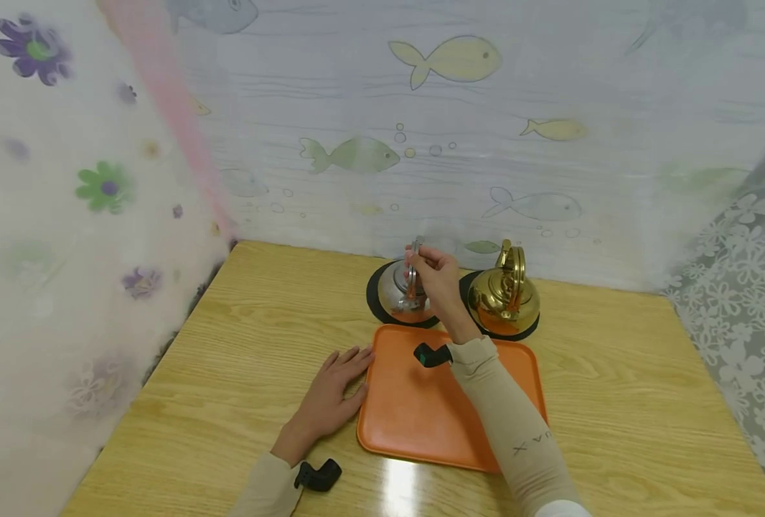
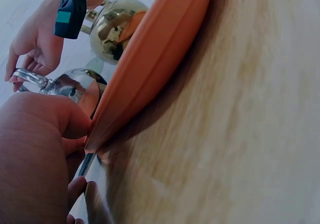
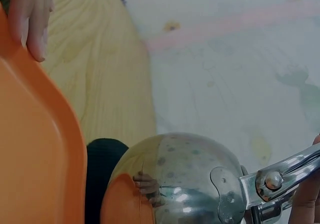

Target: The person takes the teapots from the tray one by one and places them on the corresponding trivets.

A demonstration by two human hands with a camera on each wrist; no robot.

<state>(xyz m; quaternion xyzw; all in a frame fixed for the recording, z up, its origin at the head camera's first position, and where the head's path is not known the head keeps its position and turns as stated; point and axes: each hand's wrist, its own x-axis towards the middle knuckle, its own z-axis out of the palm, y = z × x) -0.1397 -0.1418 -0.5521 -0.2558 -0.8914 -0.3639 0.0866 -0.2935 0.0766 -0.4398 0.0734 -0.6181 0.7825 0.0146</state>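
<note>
A silver kettle stands on a round black mat at the back of the table. My right hand grips the kettle's raised handle from above. In front lies an orange tray, flat on the wood and crossed by my right forearm. My left hand rests on the table at the tray's left side, palm down, its fingers spread and their tips right at the rim. To the right of the silver kettle stands a gold kettle, its handle upright.
Another black mat lies under the gold kettle. The wooden table runs back to a wall painted with fish, close behind both kettles. A flower-patterned wall borders the left side, and a lace curtain hangs on the right.
</note>
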